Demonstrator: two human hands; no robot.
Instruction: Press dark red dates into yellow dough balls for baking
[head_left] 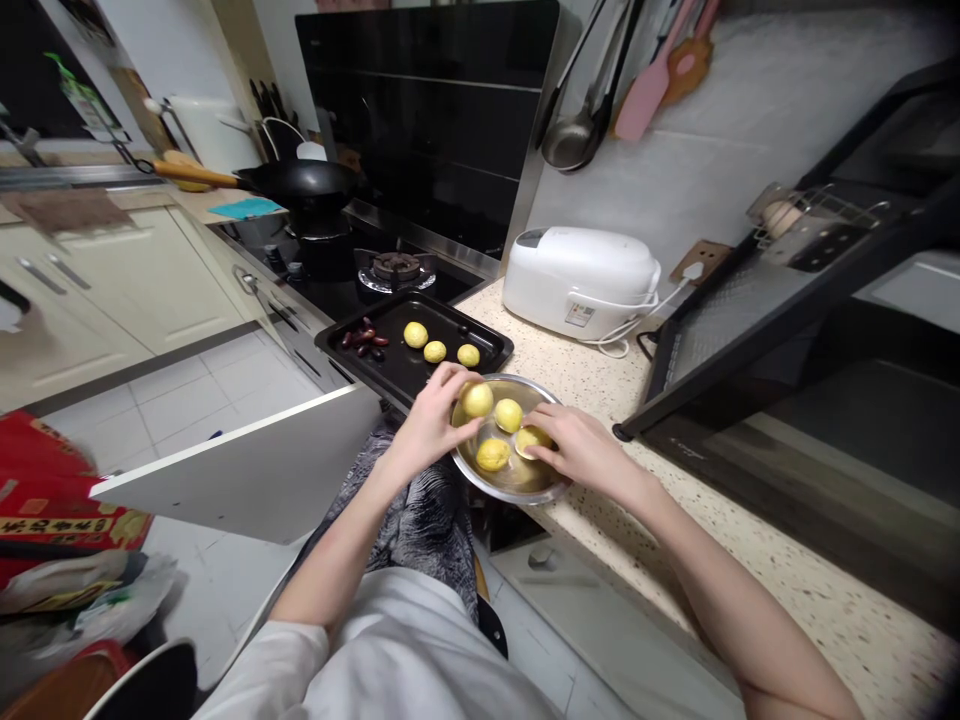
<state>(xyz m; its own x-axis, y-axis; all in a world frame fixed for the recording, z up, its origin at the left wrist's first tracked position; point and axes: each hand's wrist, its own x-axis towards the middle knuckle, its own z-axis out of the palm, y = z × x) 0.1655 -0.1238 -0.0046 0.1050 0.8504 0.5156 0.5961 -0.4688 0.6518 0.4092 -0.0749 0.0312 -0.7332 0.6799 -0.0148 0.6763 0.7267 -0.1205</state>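
From the head view, we judge the work to be partway along, with yellow pieces in two places. Three yellow rounds (434, 352) sit on the black tray (397, 367), apart from a cluster of dark red pieces (365, 340). Four more are in the metal bowl (517, 486), just beside the tray. Our left hand (437, 410) has thumb and fingers closed around the left-hand ball (478, 400); our right hand (586, 447) pinches the right-hand ball (529, 440). Two loose balls (493, 455) lie between, unheld. So all four are in the bowl area, and we cannot tell whether pieces are going in or coming out.
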